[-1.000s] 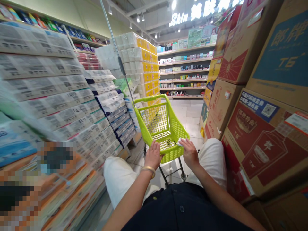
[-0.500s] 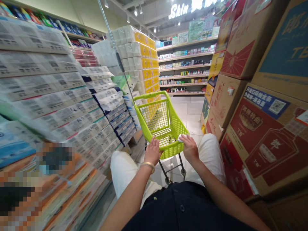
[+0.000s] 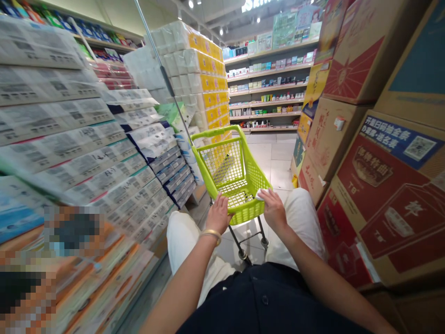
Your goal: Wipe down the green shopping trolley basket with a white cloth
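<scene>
A small lime-green shopping cart [image 3: 260,178] with a mesh basket stands between my knees. My left hand [image 3: 218,213] is closed around the left part of its near rim, thumb on the outside. At the near right corner of the basket, my right hand [image 3: 274,211] pinches a folded white wipe [image 3: 259,195] and presses it against the rim. Most of the wipe is hidden under the fingers, so cloth or tissue cannot be told apart. A thin metal pole [image 3: 150,35] with a dark grip rises from the cart's far left corner.
Stacked packs of paper goods [image 3: 69,116] line the left side. Printed cartons [image 3: 392,185] are piled high on the right. Behind the cart are yellow-and-white tissue packs [image 3: 205,83], a tiled aisle [image 3: 266,157] and product shelves [image 3: 267,97] at the back.
The view has shifted slightly, with the right cartons looming larger and the overhead sign moving up. Both hands stay at the cart's near rim, the right still with the wipe.
</scene>
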`<state>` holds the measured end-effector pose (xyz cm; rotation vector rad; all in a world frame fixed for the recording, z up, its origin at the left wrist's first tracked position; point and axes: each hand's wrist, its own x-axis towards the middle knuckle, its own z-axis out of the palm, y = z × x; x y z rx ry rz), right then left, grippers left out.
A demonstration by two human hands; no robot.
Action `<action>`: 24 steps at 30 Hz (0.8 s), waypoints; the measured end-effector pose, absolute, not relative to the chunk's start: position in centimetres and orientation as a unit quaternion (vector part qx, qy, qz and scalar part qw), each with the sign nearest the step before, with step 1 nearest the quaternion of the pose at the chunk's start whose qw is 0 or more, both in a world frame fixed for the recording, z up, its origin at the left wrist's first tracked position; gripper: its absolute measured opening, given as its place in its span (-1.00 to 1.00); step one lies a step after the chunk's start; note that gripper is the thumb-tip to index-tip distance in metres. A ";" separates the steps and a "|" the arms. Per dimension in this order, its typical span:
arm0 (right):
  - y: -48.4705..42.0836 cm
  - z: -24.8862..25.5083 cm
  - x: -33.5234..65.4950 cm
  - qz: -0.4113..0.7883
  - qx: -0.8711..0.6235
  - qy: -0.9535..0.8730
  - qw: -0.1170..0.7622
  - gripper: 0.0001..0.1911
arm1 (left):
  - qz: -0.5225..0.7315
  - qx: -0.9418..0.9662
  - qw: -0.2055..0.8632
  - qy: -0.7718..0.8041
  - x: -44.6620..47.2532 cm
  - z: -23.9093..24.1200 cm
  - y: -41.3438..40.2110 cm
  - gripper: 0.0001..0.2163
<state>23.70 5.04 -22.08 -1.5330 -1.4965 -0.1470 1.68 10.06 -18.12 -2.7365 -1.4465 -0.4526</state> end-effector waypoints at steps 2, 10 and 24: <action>5.3 -22.1 22.3 -0.050 -0.608 -0.636 0.472 -0.53 | -0.144 -0.875 -0.001 -0.461 1.7 -18.1 10.5 -0.51; 6.5 -22.3 20.3 -0.035 -0.537 -0.715 0.446 -0.49 | -0.158 -0.872 -0.008 -0.462 1.4 -18.2 12.5 -0.51; 10.3 -22.8 18.1 -0.025 -0.484 -0.737 0.471 -0.53 | -0.216 -0.868 -0.032 -0.445 1.2 -19.3 17.0 -0.49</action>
